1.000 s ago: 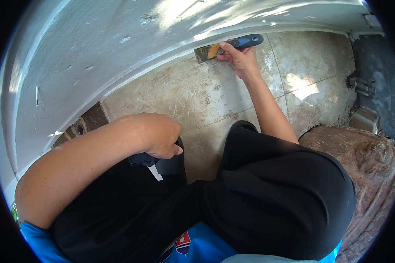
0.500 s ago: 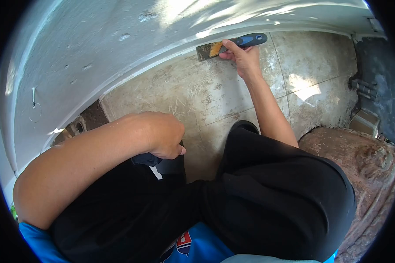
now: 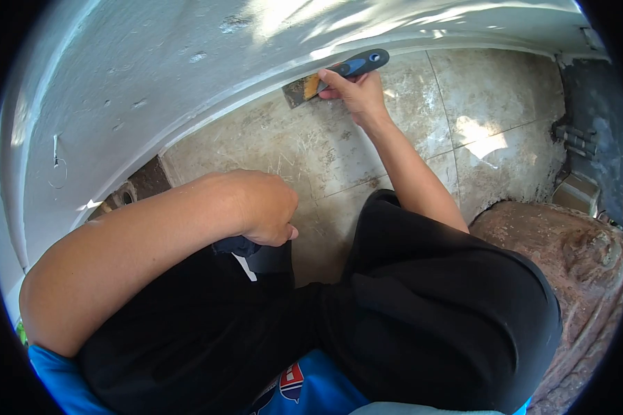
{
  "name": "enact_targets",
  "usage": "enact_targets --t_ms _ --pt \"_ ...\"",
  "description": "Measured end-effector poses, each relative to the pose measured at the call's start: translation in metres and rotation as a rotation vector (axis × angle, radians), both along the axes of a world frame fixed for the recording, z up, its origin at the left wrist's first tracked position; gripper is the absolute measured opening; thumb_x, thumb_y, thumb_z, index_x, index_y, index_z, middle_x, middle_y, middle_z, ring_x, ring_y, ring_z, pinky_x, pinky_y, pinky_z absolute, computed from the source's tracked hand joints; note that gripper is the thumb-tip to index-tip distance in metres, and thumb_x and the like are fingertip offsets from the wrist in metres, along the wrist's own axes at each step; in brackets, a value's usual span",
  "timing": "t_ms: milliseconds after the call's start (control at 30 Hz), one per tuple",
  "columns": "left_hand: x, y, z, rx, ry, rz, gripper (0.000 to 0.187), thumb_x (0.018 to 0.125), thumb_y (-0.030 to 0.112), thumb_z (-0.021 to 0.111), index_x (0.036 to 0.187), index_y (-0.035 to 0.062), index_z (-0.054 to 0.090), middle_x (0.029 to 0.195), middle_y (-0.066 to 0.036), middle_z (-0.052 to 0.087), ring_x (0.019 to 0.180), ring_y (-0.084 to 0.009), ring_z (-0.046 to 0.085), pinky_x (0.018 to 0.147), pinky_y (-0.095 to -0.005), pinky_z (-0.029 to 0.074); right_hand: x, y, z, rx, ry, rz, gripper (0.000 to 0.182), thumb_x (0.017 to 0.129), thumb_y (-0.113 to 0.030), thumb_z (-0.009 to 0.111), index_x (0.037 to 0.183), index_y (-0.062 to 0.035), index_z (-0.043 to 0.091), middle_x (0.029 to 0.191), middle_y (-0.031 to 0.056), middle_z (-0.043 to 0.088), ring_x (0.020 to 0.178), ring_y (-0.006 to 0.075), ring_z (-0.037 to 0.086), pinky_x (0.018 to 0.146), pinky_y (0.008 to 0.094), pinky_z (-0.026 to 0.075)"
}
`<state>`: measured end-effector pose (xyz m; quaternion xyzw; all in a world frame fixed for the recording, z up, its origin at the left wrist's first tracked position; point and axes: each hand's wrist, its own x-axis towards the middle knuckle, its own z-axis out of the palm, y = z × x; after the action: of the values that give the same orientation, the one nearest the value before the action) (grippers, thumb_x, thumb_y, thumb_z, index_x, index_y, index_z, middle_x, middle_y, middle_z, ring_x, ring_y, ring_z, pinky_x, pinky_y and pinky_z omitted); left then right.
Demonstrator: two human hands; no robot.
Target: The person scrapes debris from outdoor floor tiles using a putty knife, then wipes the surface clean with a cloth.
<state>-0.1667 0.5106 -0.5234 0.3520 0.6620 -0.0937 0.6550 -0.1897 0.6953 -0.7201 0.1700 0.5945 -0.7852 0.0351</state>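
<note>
A scraper [image 3: 362, 63] with a blue and black handle and a wide, worn blade is pinched in my right hand [image 3: 356, 93]. Its blade lies along the base of the white wall [image 3: 152, 76], at the edge of the tiled floor [image 3: 339, 155]. My left hand [image 3: 266, 211] is bent downward over my left knee, beside some dark cloth [image 3: 235, 245]. Its fingers are curled under and mostly hidden, and I cannot make out what they hold, if anything.
A rough reddish-brown mass [image 3: 547, 238] stands at the right. Pipes [image 3: 576, 140] and a small box [image 3: 576, 194] are by the dark wall at the far right. A dark recess [image 3: 145, 181] breaks the floor at the left.
My right hand has moved left along the wall base with the scraper. My left hand has shifted slightly to the right.
</note>
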Motion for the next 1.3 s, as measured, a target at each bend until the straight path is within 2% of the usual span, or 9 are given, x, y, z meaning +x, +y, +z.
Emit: enact_targets --t_ms 100,333,467,600,700,1033,1133,1300 --pt "-0.002 0.005 0.005 -0.018 0.012 0.009 0.043 0.096 0.042 0.059 0.101 0.0008 0.072 0.094 -0.021 0.071 0.096 -0.0389 0.068 0.086 -0.0483 0.053 0.0 -0.006 0.003 -0.008 0.01 0.019 0.023 0.083 -0.008 0.08 0.096 0.0059 0.068 0.092 0.0142 0.071 0.076 0.019 0.071 0.06 0.0296 0.064" --pt "-0.002 -0.005 0.001 -0.026 -0.029 0.033 0.044 0.097 0.042 0.059 0.102 0.0 0.071 0.095 -0.022 0.071 0.097 -0.0392 0.068 0.086 -0.0484 0.053 0.003 0.027 0.002 0.005 -0.011 -0.108 0.022 0.083 -0.006 0.079 0.098 0.0046 0.067 0.089 0.0139 0.071 0.073 0.0187 0.071 0.061 0.0287 0.064" --pt "-0.004 0.002 0.001 -0.026 -0.013 0.01 0.044 0.097 0.042 0.059 0.1 -0.0004 0.071 0.093 -0.022 0.071 0.096 -0.0395 0.068 0.086 -0.0485 0.053 0.001 -0.001 0.002 -0.017 0.044 -0.105 0.023 0.083 -0.006 0.08 0.098 0.0039 0.065 0.09 0.0128 0.07 0.074 0.0183 0.07 0.06 0.0293 0.064" --pt "-0.006 0.008 0.003 -0.023 -0.002 0.017 0.044 0.097 0.042 0.06 0.097 -0.0005 0.072 0.091 -0.022 0.071 0.094 -0.0397 0.069 0.085 -0.0488 0.053 -0.001 0.005 0.006 0.041 0.004 -0.044 0.022 0.083 -0.007 0.079 0.094 0.0069 0.066 0.089 0.0136 0.07 0.072 0.0176 0.07 0.058 0.028 0.063" --pt "-0.004 0.001 0.0 -0.013 -0.005 0.031 0.044 0.096 0.042 0.06 0.097 -0.0006 0.072 0.091 -0.022 0.071 0.093 -0.0395 0.069 0.085 -0.0489 0.054 -0.002 0.008 0.009 0.045 -0.012 -0.026 0.025 0.082 -0.007 0.081 0.097 0.0045 0.065 0.09 0.0143 0.069 0.075 0.0179 0.07 0.06 0.0302 0.065" --pt "-0.005 0.0 0.0 -0.046 -0.001 0.016 0.043 0.096 0.043 0.059 0.099 0.0016 0.072 0.093 -0.021 0.071 0.095 -0.0386 0.069 0.084 -0.0483 0.054 -0.003 0.013 0.005 0.023 -0.005 -0.052 0.022 0.082 -0.006 0.08 0.095 0.0049 0.067 0.089 0.0145 0.07 0.074 0.0186 0.07 0.06 0.03 0.065" --pt "-0.003 -0.007 0.0 -0.019 -0.008 0.026 0.043 0.096 0.042 0.059 0.099 0.0017 0.072 0.093 -0.021 0.072 0.095 -0.0389 0.069 0.085 -0.0484 0.054 0.001 0.009 0.005 0.005 -0.02 -0.075 0.021 0.082 -0.006 0.08 0.095 0.005 0.066 0.089 0.0142 0.07 0.073 0.019 0.071 0.061 0.0299 0.065" --pt "-0.003 -0.004 0.0 -0.014 0.002 0.013 0.043 0.096 0.043 0.059 0.1 0.0025 0.073 0.094 -0.021 0.071 0.096 -0.0384 0.069 0.086 -0.0483 0.053 0.012 -0.046 0.006 0.041 -0.018 0.07 0.022 0.084 -0.006 0.079 0.098 0.0056 0.066 0.09 0.0147 0.07 0.075 0.0201 0.072 0.06 0.0292 0.064"
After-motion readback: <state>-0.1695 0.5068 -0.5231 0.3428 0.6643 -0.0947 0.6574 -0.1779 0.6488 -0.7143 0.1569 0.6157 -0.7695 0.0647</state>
